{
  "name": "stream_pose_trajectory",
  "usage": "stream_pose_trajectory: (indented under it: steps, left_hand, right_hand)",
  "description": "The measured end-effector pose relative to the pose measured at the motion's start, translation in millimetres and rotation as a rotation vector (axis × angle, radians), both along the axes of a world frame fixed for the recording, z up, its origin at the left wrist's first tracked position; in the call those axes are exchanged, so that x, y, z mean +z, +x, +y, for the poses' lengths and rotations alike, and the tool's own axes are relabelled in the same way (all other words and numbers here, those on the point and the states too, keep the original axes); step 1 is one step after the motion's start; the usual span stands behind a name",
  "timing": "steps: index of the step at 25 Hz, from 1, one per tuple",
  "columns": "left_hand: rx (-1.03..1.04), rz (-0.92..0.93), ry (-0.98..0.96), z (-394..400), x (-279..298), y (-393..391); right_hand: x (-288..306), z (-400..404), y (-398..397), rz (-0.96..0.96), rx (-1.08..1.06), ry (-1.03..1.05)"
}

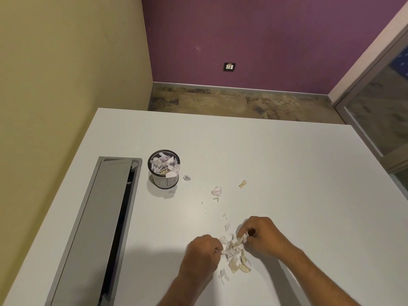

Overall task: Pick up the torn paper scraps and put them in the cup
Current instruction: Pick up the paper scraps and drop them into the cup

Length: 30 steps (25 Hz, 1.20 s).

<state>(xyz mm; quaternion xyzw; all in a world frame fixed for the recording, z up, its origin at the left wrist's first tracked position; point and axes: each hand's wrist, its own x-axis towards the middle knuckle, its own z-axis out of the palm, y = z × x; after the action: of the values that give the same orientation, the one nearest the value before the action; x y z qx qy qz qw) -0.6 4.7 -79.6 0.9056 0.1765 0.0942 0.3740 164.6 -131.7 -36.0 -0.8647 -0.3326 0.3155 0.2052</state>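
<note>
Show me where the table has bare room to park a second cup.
Bare: the far half of the table beyond the cup, and the right side past the tan scrap. Crowded: the scrap pile between left hand and right hand, the trail toward the cup, and the cable tray on the left.

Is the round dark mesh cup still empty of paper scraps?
No, the round dark mesh cup is already heaped with white torn paper scraps, some reaching over its rim.

Both hands (202,253) (261,235) curled, pinching
</note>
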Motion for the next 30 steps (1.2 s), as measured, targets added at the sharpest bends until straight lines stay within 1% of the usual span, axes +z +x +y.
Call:
stream_pose_trajectory:
  steps: [3, 6, 8, 10, 11, 13, 15, 17, 19, 21, 24, 26, 28, 30]
  left_hand:
    - [0.057, -0.017, -0.093, 4, 5, -3]
    - [0.157, -0.101, -0.153, 6, 16, -3]
    - [0.324, -0.067, -0.342, 10, 28, -4]
    - [0.479, -0.014, -0.532, 19, 39, -5]
    - [0.533, -0.030, -0.582, 26, 44, -6]
    - [0.602, -0.102, -0.644, 43, 57, -7]
    - [0.648, -0.165, -0.666, 64, 71, -8]
    - [0.693, -0.197, -0.622, 85, 83, -9]
    - [0.730, -0.224, -0.552, 107, 92, -8]
    - [0.749, -0.237, -0.460, 129, 102, -6]
    - [0.753, -0.224, -0.327, 158, 112, 4]
    - [0.727, -0.214, -0.224, 174, 116, 15]
    - [0.678, -0.193, -0.112, 187, 119, 27]
    - [0.613, -0.129, -0.040, 196, 120, 39]
  right_hand:
    - [11, 7, 9, 0.154, -0.157, 0.105]
    - [31, 29, 18, 0.329, -0.243, 0.239]
    - [46, 57, 21, 0.384, -0.260, 0.334]
    - [60, 94, 23, 0.389, -0.266, 0.405]
    - [66, 113, 23, 0.380, -0.264, 0.432]
    - [78, 153, 24, 0.333, -0.247, 0.467]
    - [87, 190, 23, 0.231, -0.196, 0.464]
    - [93, 222, 21, 0.089, -0.102, 0.433]
    - [95, 246, 18, -0.079, 0.017, 0.352]
    - [94, 260, 16, -0.154, 0.114, 0.253]
    - [89, 264, 13, -0.148, 0.224, 0.166]
    - [88, 256, 14, -0.167, 0.245, 0.201]
    - [89, 243, 17, -0.155, 0.166, 0.296]
    - [87, 224, 21, -0.085, 0.044, 0.382]
